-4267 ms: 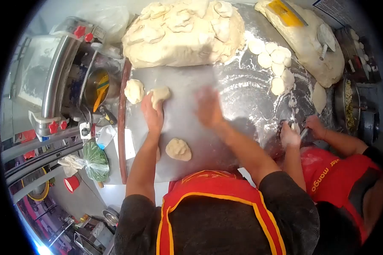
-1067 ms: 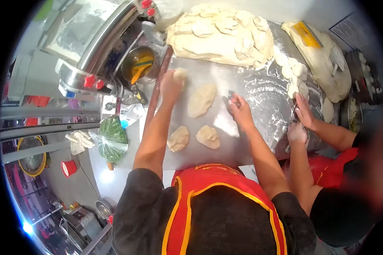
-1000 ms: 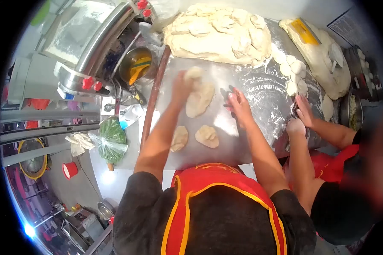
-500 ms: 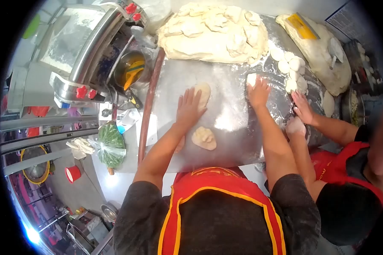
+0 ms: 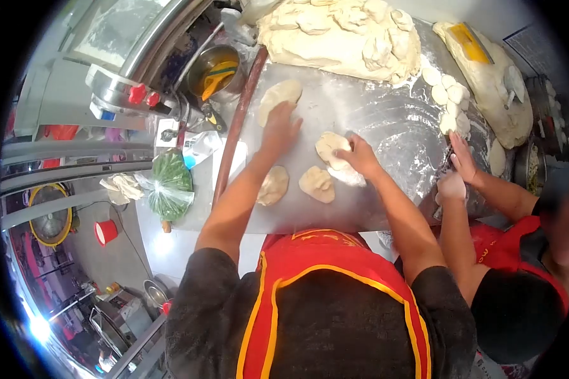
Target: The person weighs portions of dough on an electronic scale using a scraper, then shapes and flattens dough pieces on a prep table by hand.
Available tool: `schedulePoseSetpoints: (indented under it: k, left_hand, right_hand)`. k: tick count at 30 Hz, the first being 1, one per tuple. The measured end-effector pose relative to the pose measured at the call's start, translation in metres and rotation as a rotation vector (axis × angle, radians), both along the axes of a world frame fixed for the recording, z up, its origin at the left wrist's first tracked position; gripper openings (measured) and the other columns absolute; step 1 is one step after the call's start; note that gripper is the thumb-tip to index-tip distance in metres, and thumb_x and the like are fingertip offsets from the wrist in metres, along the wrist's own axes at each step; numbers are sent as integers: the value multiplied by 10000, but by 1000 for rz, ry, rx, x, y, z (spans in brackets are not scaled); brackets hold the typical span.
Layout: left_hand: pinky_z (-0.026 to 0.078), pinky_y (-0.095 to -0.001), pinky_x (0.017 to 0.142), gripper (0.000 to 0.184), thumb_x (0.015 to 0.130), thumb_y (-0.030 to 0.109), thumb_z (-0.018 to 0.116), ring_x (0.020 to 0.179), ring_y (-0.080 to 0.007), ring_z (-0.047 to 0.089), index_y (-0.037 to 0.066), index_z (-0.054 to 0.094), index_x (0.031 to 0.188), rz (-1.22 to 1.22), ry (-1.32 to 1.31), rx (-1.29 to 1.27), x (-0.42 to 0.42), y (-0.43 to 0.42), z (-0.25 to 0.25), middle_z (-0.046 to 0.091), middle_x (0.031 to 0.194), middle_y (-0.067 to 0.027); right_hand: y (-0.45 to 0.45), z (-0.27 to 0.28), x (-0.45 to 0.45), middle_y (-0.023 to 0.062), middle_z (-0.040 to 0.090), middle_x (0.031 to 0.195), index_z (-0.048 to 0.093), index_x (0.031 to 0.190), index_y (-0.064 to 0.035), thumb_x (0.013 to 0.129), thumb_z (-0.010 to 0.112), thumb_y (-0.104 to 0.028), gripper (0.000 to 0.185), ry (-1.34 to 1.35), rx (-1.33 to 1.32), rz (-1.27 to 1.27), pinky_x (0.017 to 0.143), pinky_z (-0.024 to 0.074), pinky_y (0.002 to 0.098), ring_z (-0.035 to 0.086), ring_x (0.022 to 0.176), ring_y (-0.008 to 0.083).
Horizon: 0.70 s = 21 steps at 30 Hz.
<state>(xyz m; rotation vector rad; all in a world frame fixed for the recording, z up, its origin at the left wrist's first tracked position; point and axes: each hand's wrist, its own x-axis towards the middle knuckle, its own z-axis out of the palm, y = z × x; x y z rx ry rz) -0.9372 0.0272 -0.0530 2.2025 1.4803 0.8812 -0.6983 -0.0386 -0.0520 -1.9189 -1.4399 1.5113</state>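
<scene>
My left hand (image 5: 281,131) is at the lower edge of a flattened oval dough piece (image 5: 279,96) on the metal worktop (image 5: 373,211). Its fingers reach onto the dough, thumb apart, slightly blurred. My right hand (image 5: 360,158) pinches the right edge of another flat dough piece (image 5: 329,146), thumb on top. Just under that hand lies a white, floury patch or piece (image 5: 348,176), whose kind I cannot make out. Closer to me rest two more dough pieces: a rounded one (image 5: 273,186) partly behind my left forearm, and a folded, lumpy one (image 5: 317,184).
A large dough mass (image 5: 341,38) lies at the back. A brown rolling pin (image 5: 241,120) borders the left, beside a metal pot (image 5: 216,72) and bagged greens (image 5: 172,183). At right, a co-worker's hands (image 5: 458,167) work near small dough rounds (image 5: 450,98).
My right hand has come left and toward me, onto a dough piece. The flat dough by my left hand now lies farther left. The camera view has shifted somewhat.
</scene>
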Motion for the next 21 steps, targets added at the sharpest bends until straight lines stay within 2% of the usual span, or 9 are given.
schedulePoseSetpoints:
  k: [1, 4, 5, 8, 11, 14, 15, 19, 21]
  left_hand:
    - [386, -413, 961, 393, 810, 157, 622, 1128, -368, 474, 11, 514, 1159, 8, -87, -54, 2, -3, 2, 520, 1184, -211]
    - [414, -396, 919, 305, 836, 141, 590, 1088, -349, 504, 29, 543, 1117, 99, -280, -154, 11, -11, 13, 547, 1141, -182]
    - [409, -396, 925, 303, 843, 145, 578, 1096, -349, 498, 29, 540, 1120, 116, -306, -198, 13, -12, 14, 544, 1143, -184]
    - [396, -386, 952, 345, 865, 143, 540, 1131, -326, 489, 19, 507, 1185, -22, -176, -172, 23, -13, -7, 531, 1184, -175]
    - [329, -391, 1023, 416, 858, 156, 505, 1211, -326, 424, 6, 467, 1244, -166, -40, -97, 51, -12, -14, 482, 1265, -182]
    - [251, -411, 1084, 495, 837, 169, 485, 1290, -328, 342, -6, 420, 1295, -227, 118, -26, 76, -24, -38, 410, 1353, -182]
    - [228, -419, 1099, 522, 831, 172, 480, 1313, -327, 316, -10, 403, 1314, -243, 184, 6, 81, -26, -47, 385, 1382, -179]
    - [151, -436, 1124, 591, 837, 225, 450, 1365, -307, 228, -1, 326, 1369, -264, 359, -121, 80, -13, -43, 312, 1437, -161]
    - [125, -436, 1128, 593, 855, 238, 431, 1384, -275, 186, 28, 298, 1394, -209, 365, -172, 86, 0, -38, 272, 1465, -131]
  right_hand:
    - [2, 15, -9, 103, 576, 1062, 564, 997, -33, 704, 735, -203, 379, 2, 91, -55, 880, 389, 422, 493, 1027, 304]
    - [-2, 46, -24, 78, 564, 968, 585, 993, -80, 704, 695, -102, 310, -342, 872, 222, 861, 386, 406, 492, 966, 294]
    - [-5, 48, -24, 73, 543, 911, 599, 989, -116, 706, 654, -44, 297, -439, 925, 295, 843, 381, 391, 484, 924, 295]
    - [-14, 21, -9, 83, 548, 944, 607, 1018, -100, 747, 642, -83, 273, -385, 834, 480, 835, 383, 406, 480, 914, 303]
    - [-5, 27, -13, 123, 552, 1070, 571, 1129, -52, 809, 598, -142, 333, -383, 776, 170, 900, 371, 429, 473, 1018, 332]
    - [14, 8, -38, 199, 484, 1242, 460, 1256, 17, 857, 546, -191, 459, -421, 829, 82, 986, 334, 439, 411, 1176, 366]
    - [7, -22, -39, 242, 390, 1347, 368, 1322, 31, 893, 457, -246, 518, -418, 842, 119, 1050, 264, 454, 343, 1261, 394]
    - [17, -32, -41, 233, 338, 1397, 335, 1356, 16, 911, 359, -282, 536, -450, 773, 61, 1074, 155, 546, 291, 1307, 386]
    - [34, -34, -39, 227, 340, 1399, 332, 1359, 13, 911, 359, -286, 539, -509, 737, 67, 1075, 149, 546, 291, 1309, 383]
